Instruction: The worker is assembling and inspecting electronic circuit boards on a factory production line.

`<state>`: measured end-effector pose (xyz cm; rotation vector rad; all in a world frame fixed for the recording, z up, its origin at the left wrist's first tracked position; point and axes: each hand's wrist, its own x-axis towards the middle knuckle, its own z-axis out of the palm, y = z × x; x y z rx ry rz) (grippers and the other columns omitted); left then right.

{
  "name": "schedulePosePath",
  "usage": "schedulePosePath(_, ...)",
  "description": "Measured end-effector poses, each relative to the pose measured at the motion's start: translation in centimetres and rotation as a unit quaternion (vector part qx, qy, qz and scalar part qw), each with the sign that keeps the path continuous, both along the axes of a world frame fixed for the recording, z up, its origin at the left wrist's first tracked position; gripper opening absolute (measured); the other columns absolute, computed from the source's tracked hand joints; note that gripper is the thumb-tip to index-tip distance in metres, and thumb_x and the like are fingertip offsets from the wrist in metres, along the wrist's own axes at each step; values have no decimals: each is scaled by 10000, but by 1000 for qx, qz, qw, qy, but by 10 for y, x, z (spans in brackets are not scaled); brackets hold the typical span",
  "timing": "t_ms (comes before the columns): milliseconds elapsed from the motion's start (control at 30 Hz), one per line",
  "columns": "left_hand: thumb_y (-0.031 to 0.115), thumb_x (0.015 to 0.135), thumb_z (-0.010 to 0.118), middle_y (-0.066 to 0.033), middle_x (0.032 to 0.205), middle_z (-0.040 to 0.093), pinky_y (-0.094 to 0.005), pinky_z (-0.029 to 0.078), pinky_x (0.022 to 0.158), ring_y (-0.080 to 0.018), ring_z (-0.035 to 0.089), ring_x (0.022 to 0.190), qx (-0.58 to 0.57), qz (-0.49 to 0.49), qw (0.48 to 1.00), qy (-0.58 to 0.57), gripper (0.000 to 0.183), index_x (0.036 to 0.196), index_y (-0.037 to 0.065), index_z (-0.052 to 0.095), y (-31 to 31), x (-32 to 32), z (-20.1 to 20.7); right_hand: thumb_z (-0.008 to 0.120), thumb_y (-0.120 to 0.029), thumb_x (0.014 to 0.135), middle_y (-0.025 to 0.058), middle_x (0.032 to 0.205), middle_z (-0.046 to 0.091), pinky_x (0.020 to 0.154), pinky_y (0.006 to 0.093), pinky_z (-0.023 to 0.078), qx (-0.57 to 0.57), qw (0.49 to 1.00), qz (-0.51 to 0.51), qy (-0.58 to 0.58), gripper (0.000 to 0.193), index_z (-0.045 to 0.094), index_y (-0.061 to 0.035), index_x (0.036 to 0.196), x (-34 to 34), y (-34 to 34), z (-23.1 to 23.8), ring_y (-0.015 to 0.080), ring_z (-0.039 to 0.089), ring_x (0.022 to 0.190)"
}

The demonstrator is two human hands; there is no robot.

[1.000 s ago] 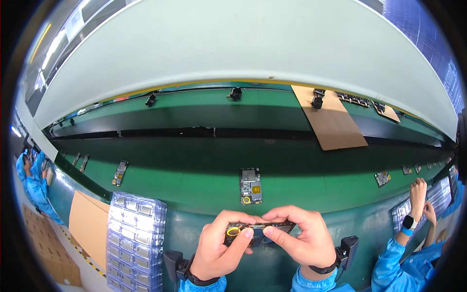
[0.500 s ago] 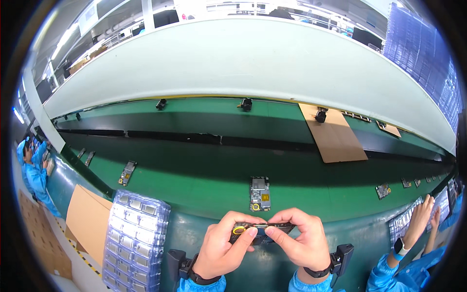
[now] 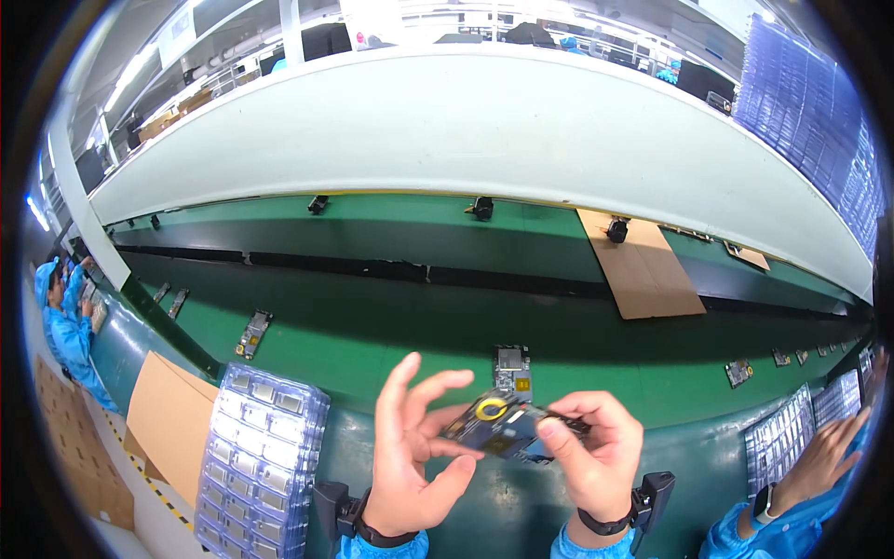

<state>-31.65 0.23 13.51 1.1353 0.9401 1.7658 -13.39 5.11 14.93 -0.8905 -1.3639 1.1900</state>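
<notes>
A dark circuit board (image 3: 507,430) with a yellow ring near its left end is tilted above the bench edge. My right hand (image 3: 596,447) pinches its right end between thumb and fingers. My left hand (image 3: 414,456) is open beside the board's left end, fingers spread and thumb apart. Some of its fingers pass close to the board; whether they touch it I cannot tell. Just beyond my hands, another circuit board (image 3: 512,363) lies on the green belt, its near part hidden by the held one.
Clear plastic trays with silvery parts (image 3: 256,447) stand stacked at my left, beside cardboard (image 3: 168,419). More boards (image 3: 253,334) lie along the belt. A brown cardboard sheet (image 3: 643,270) leans beyond it. Co-workers are at far left and right; one's hand (image 3: 819,466) is near trays (image 3: 780,438).
My left hand has let go of the circuit board and spread its fingers. The board, still in my right hand, has tilted to show more of its face. The right co-worker's hand has lowered.
</notes>
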Motion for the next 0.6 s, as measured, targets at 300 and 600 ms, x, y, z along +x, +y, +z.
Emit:
schedulePosePath(300, -181, 760, 576, -314, 1532, 327, -320, 601, 657, -272, 605, 1012, 216, 46, 966, 136, 1080, 1633, 163, 42, -1, 7, -8, 751, -14, 908, 95, 917, 717, 592, 232, 536, -21, 987, -53, 149, 214, 623, 25, 1075, 7, 4, 4, 99, 650, 713)
schedulePosePath(600, -220, 819, 585, -335, 1574, 223, -293, 573, 642, -269, 584, 1037, 207, 9, 970, 128, 1280, 1587, 492, -151, -7, 14, 1, 638, -126, 1003, 112, 987, 722, 600, 247, 575, 7, 971, -77, 226, 229, 568, 13, 1172, 10, 7, 2, 135, 695, 743)
